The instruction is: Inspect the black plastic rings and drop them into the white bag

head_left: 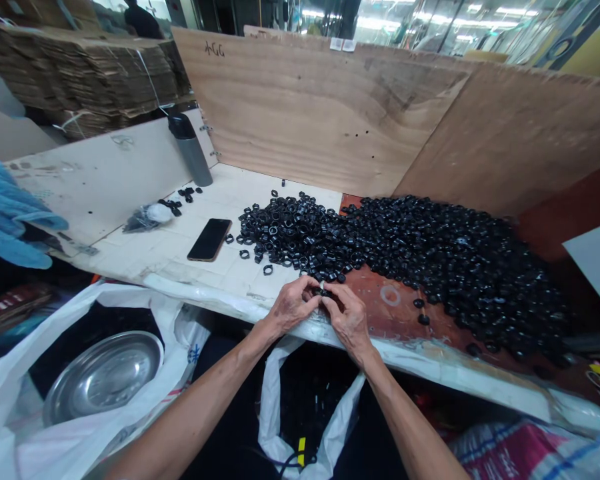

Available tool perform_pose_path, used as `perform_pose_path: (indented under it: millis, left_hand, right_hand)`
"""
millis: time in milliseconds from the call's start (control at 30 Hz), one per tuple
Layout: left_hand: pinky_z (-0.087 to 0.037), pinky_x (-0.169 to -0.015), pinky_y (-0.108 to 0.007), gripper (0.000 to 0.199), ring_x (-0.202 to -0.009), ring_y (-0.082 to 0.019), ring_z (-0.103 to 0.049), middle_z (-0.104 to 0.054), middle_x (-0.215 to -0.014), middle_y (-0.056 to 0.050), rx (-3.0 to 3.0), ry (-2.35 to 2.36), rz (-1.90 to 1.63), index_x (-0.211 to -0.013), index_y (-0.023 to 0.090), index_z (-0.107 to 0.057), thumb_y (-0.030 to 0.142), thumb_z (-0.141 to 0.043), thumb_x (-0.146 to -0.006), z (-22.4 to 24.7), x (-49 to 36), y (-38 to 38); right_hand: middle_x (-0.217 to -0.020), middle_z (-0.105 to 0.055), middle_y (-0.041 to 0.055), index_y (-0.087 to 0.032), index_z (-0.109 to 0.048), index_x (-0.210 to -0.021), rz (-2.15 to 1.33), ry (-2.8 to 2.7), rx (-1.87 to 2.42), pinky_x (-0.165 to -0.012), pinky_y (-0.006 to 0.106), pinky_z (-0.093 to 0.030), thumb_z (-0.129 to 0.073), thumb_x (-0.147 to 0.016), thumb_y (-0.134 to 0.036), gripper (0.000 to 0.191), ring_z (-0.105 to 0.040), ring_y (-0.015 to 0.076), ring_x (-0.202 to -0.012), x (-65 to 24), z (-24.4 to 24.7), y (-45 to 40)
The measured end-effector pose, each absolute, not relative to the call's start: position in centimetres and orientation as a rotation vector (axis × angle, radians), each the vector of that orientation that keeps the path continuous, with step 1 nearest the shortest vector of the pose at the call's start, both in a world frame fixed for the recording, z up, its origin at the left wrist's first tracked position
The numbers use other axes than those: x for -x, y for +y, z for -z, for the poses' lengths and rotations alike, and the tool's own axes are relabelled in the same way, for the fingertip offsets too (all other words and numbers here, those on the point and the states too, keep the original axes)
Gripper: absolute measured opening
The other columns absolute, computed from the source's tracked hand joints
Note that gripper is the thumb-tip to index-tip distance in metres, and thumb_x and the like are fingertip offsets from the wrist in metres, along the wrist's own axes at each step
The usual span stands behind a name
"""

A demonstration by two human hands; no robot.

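Observation:
At the table's front edge, my left hand [294, 305] and my right hand [349, 316] meet fingertip to fingertip. Both are closed in a pinch around a small black plastic part [322, 292], largely covered by the fingers. Just beyond them lies a heap of black plastic rings [300, 230]. To the right it runs into a larger pile of small black parts [460, 257], whose exact shape is too small to make out. Below my hands hangs an open white sack [271, 413] with dark contents.
A phone [210, 240] lies left of the rings, near a crumpled plastic bag [147, 217] and a grey bottle [194, 152]. Wooden boards [305, 113] wall the table's back. At lower left, a metal bowl [107, 373] sits in a white bag [10, 393].

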State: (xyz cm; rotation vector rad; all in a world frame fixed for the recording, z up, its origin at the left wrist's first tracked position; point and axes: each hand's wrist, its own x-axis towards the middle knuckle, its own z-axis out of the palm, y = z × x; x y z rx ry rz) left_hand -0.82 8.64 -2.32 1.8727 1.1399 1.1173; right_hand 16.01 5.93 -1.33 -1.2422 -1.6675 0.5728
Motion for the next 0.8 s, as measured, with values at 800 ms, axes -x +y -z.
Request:
perform_pose_path:
  millis: [800]
  left_hand:
    - [-0.053,-0.094,-0.033,0.023,-0.101,-0.019,-0.066,-0.07,-0.106,-0.008,-1.516,0.846,-1.198,-0.103,0.017,-0.072,0.022,-0.072,-0.081,1.5,1.8,8.7]
  right_hand:
    - [-0.098,-0.069,0.0059,-0.021,-0.068,-0.102,-0.812,-1.475,1.215,-0.076,0.03,-0.056,-0.064,-0.089,-0.03,0.016,-0.067,0.0182,-0.082,-16.1,2.3,5.9]
